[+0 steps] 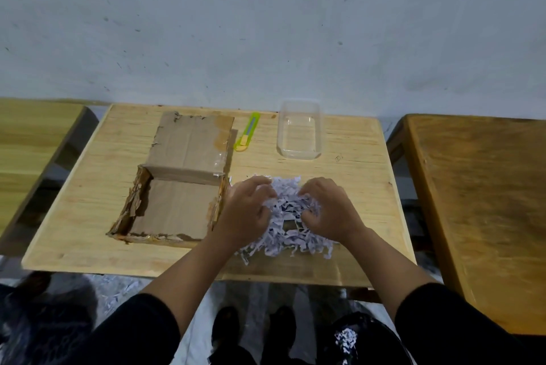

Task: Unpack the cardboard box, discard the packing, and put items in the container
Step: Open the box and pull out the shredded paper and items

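Pale wooden table (pixel 348 158) stood against a scuffed grey wall. Worn brown cardboard box (pixel 174 208) lay open at front left, flap folded back toward the wall, long axis front-to-back. Clear rectangular plastic container (pixel 300 155) sat at the back right, also lengthwise front-to-back. Left hand (pixel 246 214) and right hand (pixel 328 214) both clutched the white shredded paper packing (pixel 288 234) piled right of the box.

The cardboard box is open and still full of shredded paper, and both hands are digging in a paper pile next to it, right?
Not quite. The head view shows the cardboard box open but empty; the shredded paper lies beside it, with the left hand and right hand in it.
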Demonstrator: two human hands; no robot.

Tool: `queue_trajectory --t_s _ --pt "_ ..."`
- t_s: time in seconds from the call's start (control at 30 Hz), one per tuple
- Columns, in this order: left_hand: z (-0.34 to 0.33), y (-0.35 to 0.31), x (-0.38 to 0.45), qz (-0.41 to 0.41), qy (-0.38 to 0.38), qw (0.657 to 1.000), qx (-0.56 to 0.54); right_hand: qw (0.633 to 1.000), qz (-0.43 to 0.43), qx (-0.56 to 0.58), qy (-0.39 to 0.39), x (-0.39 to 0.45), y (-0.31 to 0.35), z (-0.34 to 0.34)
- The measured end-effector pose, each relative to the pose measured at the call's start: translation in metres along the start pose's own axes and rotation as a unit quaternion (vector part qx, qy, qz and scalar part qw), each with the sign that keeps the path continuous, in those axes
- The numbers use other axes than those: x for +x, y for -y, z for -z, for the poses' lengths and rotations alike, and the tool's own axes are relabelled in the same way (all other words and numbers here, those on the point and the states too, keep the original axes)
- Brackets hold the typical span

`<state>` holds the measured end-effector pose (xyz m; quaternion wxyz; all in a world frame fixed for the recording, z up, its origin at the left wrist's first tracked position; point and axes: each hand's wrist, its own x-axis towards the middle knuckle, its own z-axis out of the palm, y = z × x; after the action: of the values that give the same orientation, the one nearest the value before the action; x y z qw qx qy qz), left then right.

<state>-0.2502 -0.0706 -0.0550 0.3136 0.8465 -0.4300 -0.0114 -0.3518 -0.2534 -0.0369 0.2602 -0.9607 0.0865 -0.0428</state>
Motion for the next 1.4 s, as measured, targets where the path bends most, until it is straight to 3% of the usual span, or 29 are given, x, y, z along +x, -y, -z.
queue_trajectory --t_s 0.1,0.23,0.47,0.57,0.63,0.77,0.9,1.0,1.13,1.27,1.4 --pt "-0.01 -0.008 -0.004 -0.034 0.042 0.998 0.011 0.998 0.021 -0.029 0.041 0.002 0.006 -0.012" --pt "-0.015 0.008 -0.005 0.0 0.12 0.991 0.056 0.998 -0.009 -0.029 0.051 0.007 -0.003 -0.017" --pt "0.0 0.031 0.013 0.049 0.064 0.997 0.012 0.997 -0.078 -0.002 -0.018 0.025 -0.016 -0.008" --pt "-0.001 0.033 0.021 0.083 0.055 0.995 0.028 0.995 -0.099 0.001 0.019 0.031 -0.018 -0.008" --pt "-0.004 0.03 0.022 0.063 0.042 0.996 0.047 0.994 -0.101 -0.011 0.042 0.032 -0.016 -0.008" --pt "-0.004 0.009 0.017 -0.044 -0.024 0.997 0.064 0.999 -0.001 -0.04 -0.034 0.029 0.0 -0.003" --pt "-0.015 -0.001 0.008 -0.123 0.041 0.991 0.042 0.997 0.062 0.026 0.038 0.021 0.018 -0.012" --pt "-0.023 0.01 -0.001 -0.068 0.111 0.99 0.061 0.996 0.047 0.023 0.073 0.015 0.012 -0.025" --pt "-0.022 0.018 -0.006 0.016 0.149 0.987 0.055 0.999 -0.021 0.009 0.042 0.014 -0.003 -0.027" --pt "-0.02 0.017 -0.005 0.042 0.153 0.985 0.061 0.996 -0.077 0.013 0.048 0.011 -0.015 -0.024" --pt "-0.018 0.007 0.0 -0.01 0.082 0.993 0.079 0.999 -0.028 0.008 -0.011 0.013 -0.002 -0.018"
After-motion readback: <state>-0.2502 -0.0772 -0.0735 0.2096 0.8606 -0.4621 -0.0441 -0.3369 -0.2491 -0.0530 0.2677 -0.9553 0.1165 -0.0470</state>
